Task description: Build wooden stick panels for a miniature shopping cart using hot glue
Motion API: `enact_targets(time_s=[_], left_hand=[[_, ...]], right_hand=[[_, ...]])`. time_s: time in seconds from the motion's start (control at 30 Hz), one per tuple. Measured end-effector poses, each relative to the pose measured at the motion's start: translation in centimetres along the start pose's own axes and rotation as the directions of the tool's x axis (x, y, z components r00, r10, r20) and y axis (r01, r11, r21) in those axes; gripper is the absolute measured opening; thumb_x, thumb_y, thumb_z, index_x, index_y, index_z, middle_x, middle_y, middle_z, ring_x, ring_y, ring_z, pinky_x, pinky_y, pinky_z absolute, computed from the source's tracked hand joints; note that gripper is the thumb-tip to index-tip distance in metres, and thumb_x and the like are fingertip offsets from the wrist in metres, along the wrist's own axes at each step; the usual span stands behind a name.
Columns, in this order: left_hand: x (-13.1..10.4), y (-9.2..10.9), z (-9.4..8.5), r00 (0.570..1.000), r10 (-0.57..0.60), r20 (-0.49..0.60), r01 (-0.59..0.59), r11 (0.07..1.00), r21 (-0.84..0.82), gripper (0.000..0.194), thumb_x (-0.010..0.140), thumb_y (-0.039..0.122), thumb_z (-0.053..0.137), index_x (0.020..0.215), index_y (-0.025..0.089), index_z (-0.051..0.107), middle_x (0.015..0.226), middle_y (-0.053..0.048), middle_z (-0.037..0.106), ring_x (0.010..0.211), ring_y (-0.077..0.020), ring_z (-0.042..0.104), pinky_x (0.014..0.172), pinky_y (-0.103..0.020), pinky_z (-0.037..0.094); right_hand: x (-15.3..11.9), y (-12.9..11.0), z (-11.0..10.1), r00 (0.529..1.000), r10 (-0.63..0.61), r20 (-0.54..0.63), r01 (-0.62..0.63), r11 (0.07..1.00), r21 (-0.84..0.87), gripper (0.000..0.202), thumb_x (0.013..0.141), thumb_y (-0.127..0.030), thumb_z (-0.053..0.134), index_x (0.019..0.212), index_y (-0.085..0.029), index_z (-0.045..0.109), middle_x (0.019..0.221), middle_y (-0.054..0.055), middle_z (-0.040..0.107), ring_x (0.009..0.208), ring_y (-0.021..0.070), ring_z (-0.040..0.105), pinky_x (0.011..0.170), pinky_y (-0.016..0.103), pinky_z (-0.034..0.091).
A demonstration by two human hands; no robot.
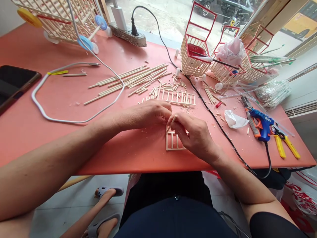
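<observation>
My right hand (pixel 194 134) pinches a short wooden stick (pixel 174 119) between thumb and fingers. Under that hand a small wooden stick frame (pixel 172 149) lies flat near the table's front edge, partly covered. My left hand (pixel 155 114) is closed just beside my right fingertips, at the frame's upper left; its fingertips are hidden, so what they hold cannot be made out. Beyond my hands lies a ladder-like stick panel (pixel 182 97) among short cut pieces (pixel 155 92). Long thin sticks (pixel 138 77) lie in a loose pile behind.
On the right are a blue glue gun (pixel 264 124), yellow-handled pliers (pixel 279 147) and white paper (pixel 235 119). Small stick baskets (pixel 194 59) stand behind. A black cord (pixel 213 115) crosses the table (pixel 119 155); a white cable (pixel 59 120) and phone (pixel 16 84) lie left. Another person's feet show below.
</observation>
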State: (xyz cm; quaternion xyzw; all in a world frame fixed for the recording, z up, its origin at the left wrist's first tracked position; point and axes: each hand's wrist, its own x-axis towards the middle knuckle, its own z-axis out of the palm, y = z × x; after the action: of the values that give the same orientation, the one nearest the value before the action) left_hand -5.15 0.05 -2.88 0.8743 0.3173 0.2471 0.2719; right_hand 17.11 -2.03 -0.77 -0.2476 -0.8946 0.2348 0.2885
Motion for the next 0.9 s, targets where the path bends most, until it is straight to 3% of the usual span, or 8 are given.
enact_targets(time_s=[0.2,0.43,0.77,0.9], left_hand=[[-0.07,-0.28,0.1,0.996,0.077,-0.039,-0.076,0.997,0.024,0.029,0.097,0.017,0.057,0.077,0.019,0.076,0.08,-0.004,0.064,0.073,-0.0131,0.056,0.07,-0.024,0.043],[-0.06,-0.38,0.22,0.995,0.098,-0.036,-0.096,0.994,0.057,0.031,0.098,0.013,0.054,0.081,0.02,0.078,0.081,-0.004,0.065,0.076,-0.0151,0.059,0.072,-0.027,0.045],[-0.13,-0.42,0.43,0.998,0.063,-0.011,-0.062,0.995,0.084,0.03,0.095,0.011,0.054,0.082,0.02,0.08,0.085,-0.005,0.069,0.08,-0.0167,0.063,0.076,-0.028,0.047],[-0.34,0.23,-0.41,0.999,-0.002,-0.047,0.007,0.994,0.106,0.022,0.09,0.01,0.059,0.087,0.021,0.078,0.092,-0.004,0.073,0.085,-0.0167,0.067,0.078,-0.027,0.049]], right_hand=[[0.03,0.27,0.14,0.999,-0.024,-0.031,0.024,0.999,0.021,0.02,0.107,-0.018,0.051,0.09,-0.019,0.06,0.083,0.002,0.067,0.073,0.012,0.059,0.073,0.025,0.046],[0.02,0.43,0.1,0.998,0.044,-0.043,-0.041,0.996,0.075,0.017,0.106,-0.019,0.053,0.09,-0.02,0.059,0.083,0.001,0.068,0.073,0.0125,0.059,0.073,0.026,0.046],[0.04,0.57,0.2,0.989,0.134,-0.056,-0.124,0.98,0.156,0.02,0.104,-0.021,0.056,0.084,-0.021,0.056,0.08,0.0,0.064,0.069,0.0124,0.056,0.07,0.027,0.045],[0.07,0.68,0.16,0.981,0.183,-0.063,-0.167,0.967,0.194,0.02,0.105,-0.023,0.056,0.084,-0.021,0.057,0.078,-0.001,0.064,0.068,0.0115,0.057,0.068,0.027,0.046]])
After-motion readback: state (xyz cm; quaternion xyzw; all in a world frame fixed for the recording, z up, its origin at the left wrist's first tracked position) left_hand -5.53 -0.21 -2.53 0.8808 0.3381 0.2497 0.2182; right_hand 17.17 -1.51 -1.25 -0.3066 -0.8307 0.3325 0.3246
